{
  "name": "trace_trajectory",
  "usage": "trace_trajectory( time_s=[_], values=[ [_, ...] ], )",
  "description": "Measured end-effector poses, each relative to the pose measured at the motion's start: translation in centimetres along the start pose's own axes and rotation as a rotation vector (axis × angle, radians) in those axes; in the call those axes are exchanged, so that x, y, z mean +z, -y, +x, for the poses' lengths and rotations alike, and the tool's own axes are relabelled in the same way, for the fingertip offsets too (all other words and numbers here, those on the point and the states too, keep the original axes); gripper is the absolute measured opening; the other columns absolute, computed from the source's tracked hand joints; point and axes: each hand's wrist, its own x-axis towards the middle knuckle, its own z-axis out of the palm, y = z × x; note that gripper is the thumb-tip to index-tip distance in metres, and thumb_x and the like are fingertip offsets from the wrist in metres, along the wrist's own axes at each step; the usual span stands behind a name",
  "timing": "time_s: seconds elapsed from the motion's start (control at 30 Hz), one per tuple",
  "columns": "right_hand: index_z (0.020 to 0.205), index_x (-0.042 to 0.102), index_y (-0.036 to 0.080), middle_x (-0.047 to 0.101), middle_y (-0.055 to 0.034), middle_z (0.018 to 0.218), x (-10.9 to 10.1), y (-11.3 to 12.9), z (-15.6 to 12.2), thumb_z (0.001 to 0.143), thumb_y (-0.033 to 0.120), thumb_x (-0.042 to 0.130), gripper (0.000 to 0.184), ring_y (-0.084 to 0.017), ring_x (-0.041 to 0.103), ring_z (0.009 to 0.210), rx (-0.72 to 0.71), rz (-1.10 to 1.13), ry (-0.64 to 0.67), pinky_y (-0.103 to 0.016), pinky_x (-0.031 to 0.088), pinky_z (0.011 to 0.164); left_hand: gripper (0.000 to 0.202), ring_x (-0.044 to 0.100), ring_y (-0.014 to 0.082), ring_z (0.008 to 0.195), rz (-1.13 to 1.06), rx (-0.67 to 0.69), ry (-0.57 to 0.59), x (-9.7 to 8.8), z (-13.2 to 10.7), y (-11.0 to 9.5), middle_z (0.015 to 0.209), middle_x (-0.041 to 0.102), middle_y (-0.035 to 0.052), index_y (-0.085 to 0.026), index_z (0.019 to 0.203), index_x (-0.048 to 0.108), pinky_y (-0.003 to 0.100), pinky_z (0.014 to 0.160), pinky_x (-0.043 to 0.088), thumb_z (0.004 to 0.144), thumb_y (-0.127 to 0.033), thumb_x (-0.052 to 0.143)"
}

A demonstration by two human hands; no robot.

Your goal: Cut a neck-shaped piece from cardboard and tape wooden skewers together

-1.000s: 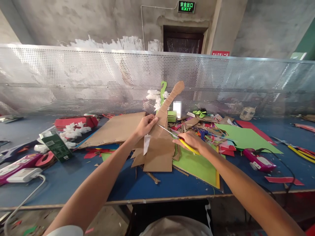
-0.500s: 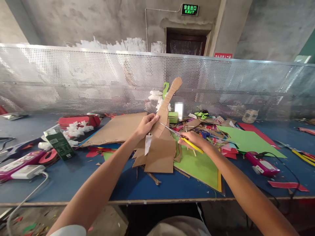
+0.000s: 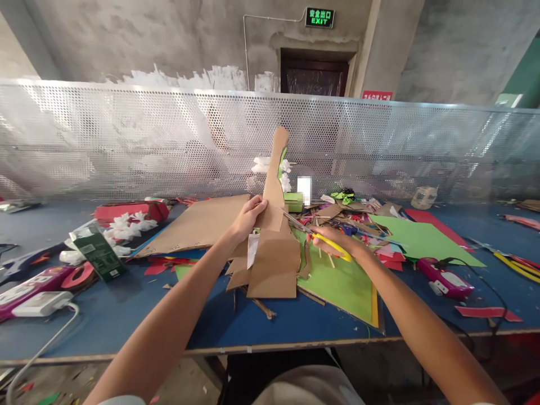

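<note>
L hand (image 3: pixel 250 216) is pinching cardboard cutout (image 3: pixel 274 194), R hand (image 3: pixel 336 236) is gripping scissors (image 3: pixel 298 225) at cutout's 5 o'clock; ideally L's turning it, w/ blades steady.

Blue tbl (image 3: pixel 105 320) – grn carton (image 3: pixel 100 256), red strip (image 3: pixel 488 313)

A green exit sign (image 3: pixel 319 18) is glowing above a dark door (image 3: pixel 314 77), and a perforated metal screen (image 3: pixel 164 135) is running along the back of the blue table (image 3: pixel 147 323). On the left, a green carton (image 3: pixel 98 256) is sitting near white paper flowers (image 3: pixel 129 226) and a red box (image 3: pixel 139 211). On the right, a green sheet (image 3: pixel 426 242) is partly covering a red sheet (image 3: pixel 434 223), a clear jar (image 3: pixel 424 197) is sitting behind them, and a red strip (image 3: pixel 488 313) is lying near the table's front edge.
</note>
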Motion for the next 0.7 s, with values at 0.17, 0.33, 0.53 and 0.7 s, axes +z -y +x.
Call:
trace_trajectory(
  time_s=[0.17,0.33,0.53,0.7],
  values=[
    [0.107,0.054,0.019,0.041,0.0038,0.073,0.0,0.1,-0.1,0.083,0.095,0.038,0.082,-0.012,0.035,0.057,-0.045,-0.006,0.002,-0.026,0.034,0.049,0.041,0.054,0.0106,0.062,0.060,0.004,0.049,0.8,-0.5,-0.2,0.074,0.058,-0.0038,-0.021,0.086,0.056,0.019,0.057,0.045,0.086,-0.056,0.076],
    [0.109,0.054,0.021,0.042,0.0021,0.074,0.0,-0.3,-0.3,0.083,0.096,0.040,0.080,-0.013,0.038,0.056,-0.015,0.096,0.034,-0.027,0.037,0.044,0.039,0.059,0.0115,0.067,-0.002,-0.019,0.116,0.7,-0.5,-0.5,0.079,0.062,-0.0027,-0.020,0.089,0.057,0.020,0.061,0.048,0.085,-0.053,0.078],
    [0.108,0.052,0.022,0.041,0.0032,0.072,-0.3,-0.3,-0.6,0.083,0.095,0.040,0.078,-0.013,0.037,0.054,0.025,0.114,0.078,-0.027,0.037,0.044,0.037,0.063,0.0139,0.070,-0.009,-0.065,0.143,-0.1,-0.2,-0.2,0.082,0.066,-0.0010,-0.020,0.091,0.061,0.023,0.064,0.051,0.083,-0.050,0.080],
    [0.099,0.051,0.022,0.043,0.0007,0.075,-0.5,0.5,-0.3,0.088,0.088,0.043,0.068,-0.015,0.041,0.063,-0.044,-0.032,0.068,-0.028,0.038,0.051,0.039,0.062,0.0147,0.066,0.053,-0.078,0.182,-0.5,0.0,0.6,0.077,0.064,-0.0011,-0.020,0.086,0.059,0.024,0.061,0.050,0.083,-0.053,0.079]
  ],
)
